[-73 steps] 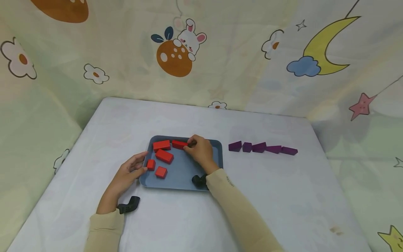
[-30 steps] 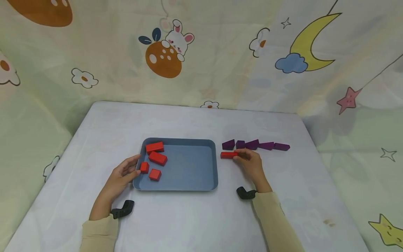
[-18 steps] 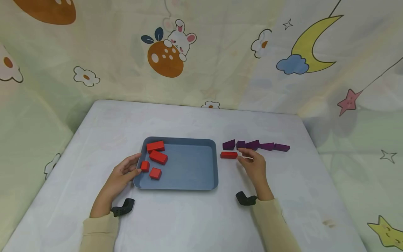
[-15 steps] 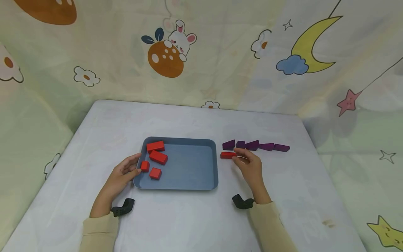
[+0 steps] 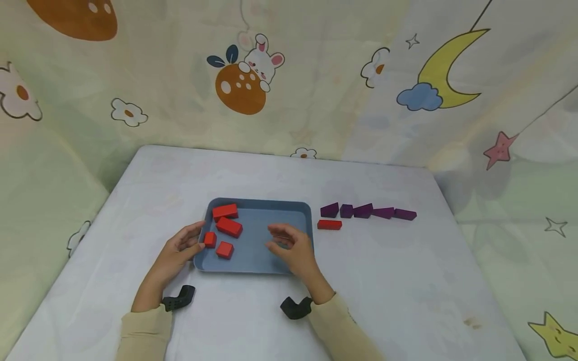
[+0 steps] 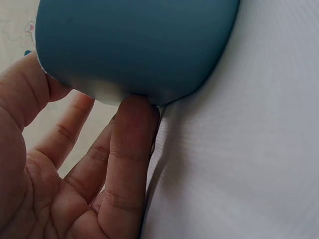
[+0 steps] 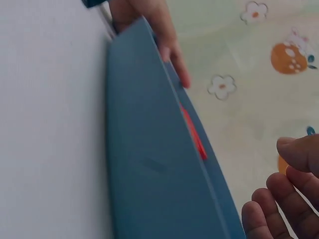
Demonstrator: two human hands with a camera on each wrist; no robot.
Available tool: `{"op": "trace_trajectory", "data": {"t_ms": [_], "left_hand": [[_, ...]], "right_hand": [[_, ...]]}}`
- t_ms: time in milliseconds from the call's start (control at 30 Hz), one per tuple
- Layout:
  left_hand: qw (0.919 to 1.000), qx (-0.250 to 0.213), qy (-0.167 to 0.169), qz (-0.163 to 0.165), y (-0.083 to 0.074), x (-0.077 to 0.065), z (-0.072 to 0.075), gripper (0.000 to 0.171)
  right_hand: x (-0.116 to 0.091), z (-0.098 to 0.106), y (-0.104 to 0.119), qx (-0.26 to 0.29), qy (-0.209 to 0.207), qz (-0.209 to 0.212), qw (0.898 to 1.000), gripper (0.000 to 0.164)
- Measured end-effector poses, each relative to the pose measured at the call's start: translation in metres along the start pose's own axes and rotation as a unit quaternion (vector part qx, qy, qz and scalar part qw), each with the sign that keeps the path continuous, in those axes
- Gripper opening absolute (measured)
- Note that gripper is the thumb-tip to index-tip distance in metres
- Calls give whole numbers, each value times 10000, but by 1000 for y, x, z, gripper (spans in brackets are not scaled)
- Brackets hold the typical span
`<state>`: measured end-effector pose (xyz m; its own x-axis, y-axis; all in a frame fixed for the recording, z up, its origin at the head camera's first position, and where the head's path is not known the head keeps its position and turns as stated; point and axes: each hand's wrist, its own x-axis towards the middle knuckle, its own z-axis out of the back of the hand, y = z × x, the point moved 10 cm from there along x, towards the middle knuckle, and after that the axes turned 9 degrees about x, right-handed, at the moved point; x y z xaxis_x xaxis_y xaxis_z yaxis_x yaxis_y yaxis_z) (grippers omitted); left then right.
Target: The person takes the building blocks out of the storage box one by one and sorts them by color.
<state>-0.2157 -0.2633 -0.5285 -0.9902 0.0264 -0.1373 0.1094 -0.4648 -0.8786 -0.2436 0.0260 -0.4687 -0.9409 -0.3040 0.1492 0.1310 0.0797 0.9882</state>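
A shallow blue-grey tray [image 5: 262,268] lies on the table with several red blocks in its left half. My left hand [image 5: 178,250] holds the tray's left edge, thumb over the rim; in the left wrist view its fingers [image 6: 127,154] touch the outer wall. Over the tray's right half hovers my right hand [image 5: 293,248], thumb and fingers parted, nothing between them. Nearest its fingertips is a red cube-like block [image 5: 225,250]. A long red block [image 5: 329,225] lies on the table right of the tray, just in front of the leftmost purple block [image 5: 329,210].
Several purple blocks [image 5: 383,213] form a row on the white-covered table [image 5: 406,281], right of the tray. A patterned cloth [image 5: 325,90] hangs behind and at both sides. Each wrist carries a black camera mount [image 5: 295,308].
My right hand carried the long red block out of the tray, set it before the purple row, let go, and moved back left over the tray. The left hand stays at the tray's edge.
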Motion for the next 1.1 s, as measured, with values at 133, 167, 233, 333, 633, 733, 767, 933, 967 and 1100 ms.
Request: {"op": "trace_trajectory", "data": {"t_ms": [133,167,233,333,633,733,767,933,967,1100], "left_hand": [[10000,57,-10,-6,0,-1,-1,62],[10000,67,-9,-1,0,-1,-1,62],[10000,76,5,16,1,-1,-2,63],[10000,80,21,26,2,-1,-2,63],[9999,113,7,34,4,1,-2,62],[9999,113,11,40,4,2,-3,62],[9999,112,12,30,4,2,-3,62],[9998,184,26,20,4,0,-3,63],[9998,187,33,20,4,-1,-3,63],[9996,245,17,99,6,-2,-3,62]], "right_hand": [[4,-33,-10,82,263,-114,9996,36],[5,-41,-12,74,317,-154,9994,35],[8,-55,-16,39,425,-233,9988,34],[12,-75,-23,-142,597,-414,9973,36],[19,-105,-35,-1737,939,-842,9767,46],[19,-105,-31,-2159,867,-755,9696,42],[19,-105,-31,-2227,843,-719,9686,40],[16,-99,-30,-1887,757,-604,9772,31],[14,-96,-29,-1668,741,-622,9812,31],[8,-79,-22,-668,706,-625,9933,33]]}}
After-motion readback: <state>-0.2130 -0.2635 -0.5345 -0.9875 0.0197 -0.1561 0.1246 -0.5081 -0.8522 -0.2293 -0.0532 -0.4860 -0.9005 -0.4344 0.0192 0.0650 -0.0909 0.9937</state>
